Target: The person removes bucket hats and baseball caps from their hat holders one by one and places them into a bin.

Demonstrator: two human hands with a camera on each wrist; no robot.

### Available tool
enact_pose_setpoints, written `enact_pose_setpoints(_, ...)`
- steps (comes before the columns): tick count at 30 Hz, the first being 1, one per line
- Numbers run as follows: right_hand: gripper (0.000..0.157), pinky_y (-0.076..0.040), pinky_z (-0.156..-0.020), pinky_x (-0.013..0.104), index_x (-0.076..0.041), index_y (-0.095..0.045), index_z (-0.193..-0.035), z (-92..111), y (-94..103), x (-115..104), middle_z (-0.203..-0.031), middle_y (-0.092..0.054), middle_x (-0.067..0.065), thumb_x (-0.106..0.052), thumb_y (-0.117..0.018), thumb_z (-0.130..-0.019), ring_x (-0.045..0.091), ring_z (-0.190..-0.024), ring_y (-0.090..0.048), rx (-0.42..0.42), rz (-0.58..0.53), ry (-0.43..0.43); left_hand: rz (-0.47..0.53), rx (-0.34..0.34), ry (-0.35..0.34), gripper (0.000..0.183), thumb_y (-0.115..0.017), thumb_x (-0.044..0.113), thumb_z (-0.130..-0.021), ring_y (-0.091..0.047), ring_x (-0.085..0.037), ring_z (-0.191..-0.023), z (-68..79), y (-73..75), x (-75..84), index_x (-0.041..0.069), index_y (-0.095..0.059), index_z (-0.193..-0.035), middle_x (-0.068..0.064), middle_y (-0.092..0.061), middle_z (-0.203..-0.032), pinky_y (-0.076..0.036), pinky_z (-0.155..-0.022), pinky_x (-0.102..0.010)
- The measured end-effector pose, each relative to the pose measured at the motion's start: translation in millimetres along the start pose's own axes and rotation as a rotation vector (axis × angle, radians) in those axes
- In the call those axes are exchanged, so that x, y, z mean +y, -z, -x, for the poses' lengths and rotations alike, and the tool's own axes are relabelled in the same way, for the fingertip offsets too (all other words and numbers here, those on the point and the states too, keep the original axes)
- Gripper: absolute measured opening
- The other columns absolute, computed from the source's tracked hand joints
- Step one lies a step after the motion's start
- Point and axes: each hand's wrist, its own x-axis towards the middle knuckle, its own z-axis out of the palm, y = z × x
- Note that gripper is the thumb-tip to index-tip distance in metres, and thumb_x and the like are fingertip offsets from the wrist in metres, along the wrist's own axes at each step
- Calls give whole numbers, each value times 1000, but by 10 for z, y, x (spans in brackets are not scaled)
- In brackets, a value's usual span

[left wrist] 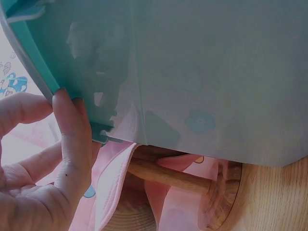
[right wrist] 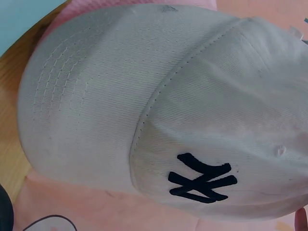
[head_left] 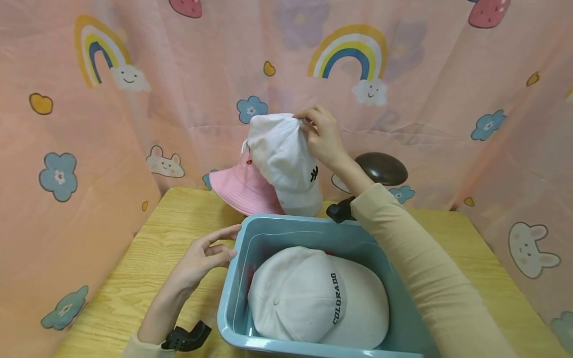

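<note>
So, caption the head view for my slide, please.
The right fingers grip a white cap partly hiding a pink hat; a COLORADO cap lies in the blue bin.

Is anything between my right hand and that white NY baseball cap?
Nothing visible: the right hand pinches the white NY baseball cap by its crown. The pink bucket hat is behind it.
</note>
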Motion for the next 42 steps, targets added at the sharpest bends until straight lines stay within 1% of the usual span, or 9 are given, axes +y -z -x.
enact_pose_setpoints(11, 24, -49, -93, 40, 0, -68, -107, 4, 118, -23, -104, -59, 17, 7, -50, -92, 28, -101, -54, 33, -40, -39, 8, -1, -2, 54, -61, 10, -92, -67, -7, -83, 2, -4, 1, 7, -44, -143, -15, -44, -133, -56, -80, -32)
enact_pose_setpoints(18, 24, -49, -93, 41, 2, -68, -105, 3, 168, -50, -101, -59, 18, 10, -50, -91, 29, -99, -55, 64, -34, 2, 3, 8, 2, 55, -63, 12, -91, -68, -8, -83, -5, -10, 8, 6, -44, -142, -16, -46, -131, -56, -79, -32)
enact_pose_setpoints(25, 23, -49, -93, 39, 0, -68, -105, 26, 212, -64, -101, -59, 18, 8, -51, -91, 28, -98, -56, 79, -30, 7, 1, 3, -16, 54, -62, 12, -92, -67, -7, -84, -3, -10, 18, 2, -44, -142, -24, -45, -131, -56, -78, -30)
enact_pose_setpoints(33, 24, -48, -94, 40, 3, -68, -105, 56, 286, -67, -101, -59, 19, 10, -51, -90, 29, -99, -56, 95, -49, 27, -11, -1, -13, 54, -62, 12, -92, -67, -7, -84, -3, -9, 13, 2, -44, -142, -25, -45, -131, -56, -78, -30)
enact_pose_setpoints(38, 24, -49, -91, 43, 4, -68, -104, 60, 346, -79, -99, -59, 21, 12, -51, -89, 30, -97, -56, 117, -46, 74, -17, -5, -19, 54, -62, 12, -92, -67, -7, -84, -9, -6, 4, 2, -44, -142, -25, -44, -131, -56, -79, -30)
enact_pose_setpoints(42, 25, -50, -90, 42, 2, -70, -104, 60, 391, -108, -98, -59, 19, 12, -52, -89, 28, -97, -57, 139, -49, 103, -11, -8, -27, 54, -61, 10, -92, -67, -7, -83, -15, -5, 0, 2, -44, -142, -25, -44, -131, -56, -78, -31)
